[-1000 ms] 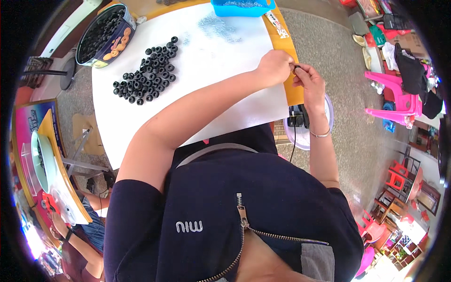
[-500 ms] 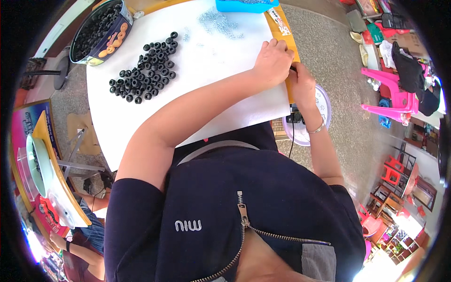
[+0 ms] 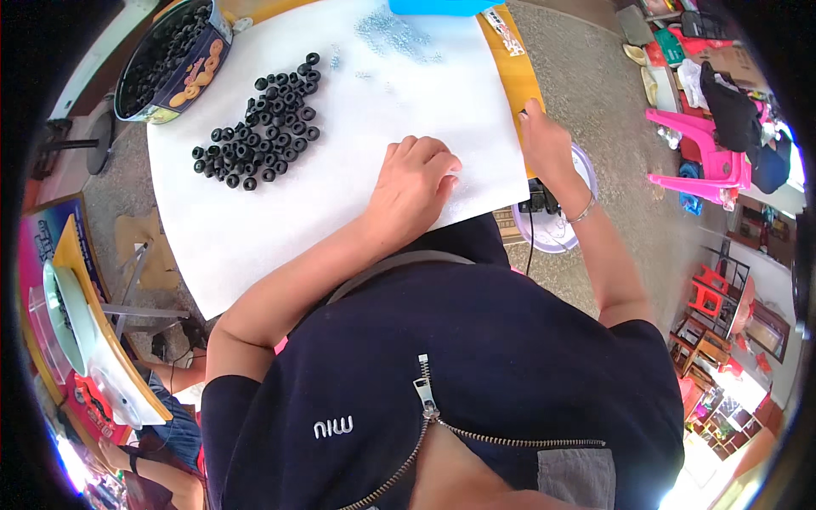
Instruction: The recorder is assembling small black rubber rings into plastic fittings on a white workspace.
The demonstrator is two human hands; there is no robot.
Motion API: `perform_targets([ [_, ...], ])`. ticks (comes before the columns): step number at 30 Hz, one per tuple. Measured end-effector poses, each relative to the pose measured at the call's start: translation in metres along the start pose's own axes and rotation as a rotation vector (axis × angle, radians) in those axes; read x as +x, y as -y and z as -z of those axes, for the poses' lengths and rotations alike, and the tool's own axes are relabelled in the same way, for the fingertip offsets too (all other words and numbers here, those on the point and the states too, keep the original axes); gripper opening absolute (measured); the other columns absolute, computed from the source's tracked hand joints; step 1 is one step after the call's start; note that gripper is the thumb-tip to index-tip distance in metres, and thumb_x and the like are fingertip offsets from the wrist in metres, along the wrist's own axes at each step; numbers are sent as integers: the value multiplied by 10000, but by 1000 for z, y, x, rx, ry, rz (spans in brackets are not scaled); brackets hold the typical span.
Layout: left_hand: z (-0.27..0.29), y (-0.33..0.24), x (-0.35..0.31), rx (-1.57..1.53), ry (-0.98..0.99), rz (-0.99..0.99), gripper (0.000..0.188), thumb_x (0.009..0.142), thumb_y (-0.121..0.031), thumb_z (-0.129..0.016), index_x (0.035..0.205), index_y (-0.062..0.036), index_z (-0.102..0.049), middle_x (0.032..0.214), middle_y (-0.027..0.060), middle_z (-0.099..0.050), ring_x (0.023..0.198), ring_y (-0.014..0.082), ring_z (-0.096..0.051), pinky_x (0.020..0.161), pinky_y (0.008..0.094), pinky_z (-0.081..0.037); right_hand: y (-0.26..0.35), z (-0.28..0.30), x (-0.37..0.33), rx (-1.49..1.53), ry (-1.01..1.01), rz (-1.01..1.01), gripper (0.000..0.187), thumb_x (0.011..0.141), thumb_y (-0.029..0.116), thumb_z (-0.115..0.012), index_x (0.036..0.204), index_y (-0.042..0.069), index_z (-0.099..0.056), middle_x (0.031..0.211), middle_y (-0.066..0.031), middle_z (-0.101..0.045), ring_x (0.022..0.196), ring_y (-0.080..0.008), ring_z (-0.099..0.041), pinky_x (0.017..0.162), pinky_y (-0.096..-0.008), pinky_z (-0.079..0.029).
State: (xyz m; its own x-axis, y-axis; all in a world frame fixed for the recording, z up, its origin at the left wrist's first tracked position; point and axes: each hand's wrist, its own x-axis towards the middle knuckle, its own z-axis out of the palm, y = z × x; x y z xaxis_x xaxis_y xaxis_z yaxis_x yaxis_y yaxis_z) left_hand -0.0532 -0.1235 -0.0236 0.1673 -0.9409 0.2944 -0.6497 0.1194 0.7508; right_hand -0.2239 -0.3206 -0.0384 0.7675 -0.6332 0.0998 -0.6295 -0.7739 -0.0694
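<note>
My left hand (image 3: 412, 187) is over the near part of the white table sheet (image 3: 331, 195), its fingers curled in; whatever they hold is hidden or too small to name. At the table's right edge, my right hand (image 3: 548, 149) is closed, and a small dark bit of something shows by its fingertips. Farther left on the sheet lies a loose pile of black ring-shaped beads (image 3: 272, 127). Small pale blue beads (image 3: 391, 38) are scattered toward the far side.
A round tin (image 3: 191, 76) full of black beads stands at the far left, and a blue tray (image 3: 442, 7) at the far edge. Below my right hand are a black cable (image 3: 531, 242) and a pale basin (image 3: 561, 238). Another person's arm (image 3: 166, 480) shows lower left.
My left hand has moved away from my right hand, toward me and to the left. The right hand stays near the table's right edge.
</note>
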Motion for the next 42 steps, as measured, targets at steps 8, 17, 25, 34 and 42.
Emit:
perform_targets([
  [8, -5, 8, -5, -23, -64, -48, 126, 729, -22, -654, 841, -55, -607, 917, 77, -588, 860, 268, -529, 779, 385, -387, 2, -2, 2, -104, -5, 43, 122, 853, 116, -508, 868, 44, -410, 677, -157, -599, 619, -347, -625, 525, -440, -501],
  [17, -5, 14, -5, -31, -58, -81, 118, 728, -24, -647, 832, -58, -603, 918, 71, -580, 861, 262, -524, 772, 377, -383, -2, 1, 8, -136, 14, 123, 129, 852, 118, -516, 832, 46, -410, 612, -144, -590, 556, -322, -621, 470, -423, -495],
  [25, -6, 18, -8, -6, -9, -58, 192, 722, -4, -663, 895, -68, -611, 967, 61, -583, 888, 251, -535, 781, 371, -380, -6, 2, 10, -164, 56, 238, 128, 848, 102, -516, 848, 47, -401, 564, -130, -569, 537, -299, -624, 458, -398, -502],
  [34, -7, 19, -8, -3, -19, -72, 122, 759, -21, -638, 870, -66, -618, 961, 62, -579, 878, 247, -528, 786, 367, -372, -5, 6, 14, -140, 114, 236, 136, 857, 116, -512, 848, 45, -396, 569, -150, -570, 539, -322, -619, 460, -420, -501],
  [42, -5, 15, -7, 10, -7, -52, 122, 769, -27, -632, 880, -73, -619, 959, 60, -580, 902, 259, -522, 790, 377, -376, -10, 33, 22, 1050, 312, -432, 208, 945, 227, -495, 969, 23, -523, 691, -44, -558, 570, -125, -526, 528, -271, -428],
])
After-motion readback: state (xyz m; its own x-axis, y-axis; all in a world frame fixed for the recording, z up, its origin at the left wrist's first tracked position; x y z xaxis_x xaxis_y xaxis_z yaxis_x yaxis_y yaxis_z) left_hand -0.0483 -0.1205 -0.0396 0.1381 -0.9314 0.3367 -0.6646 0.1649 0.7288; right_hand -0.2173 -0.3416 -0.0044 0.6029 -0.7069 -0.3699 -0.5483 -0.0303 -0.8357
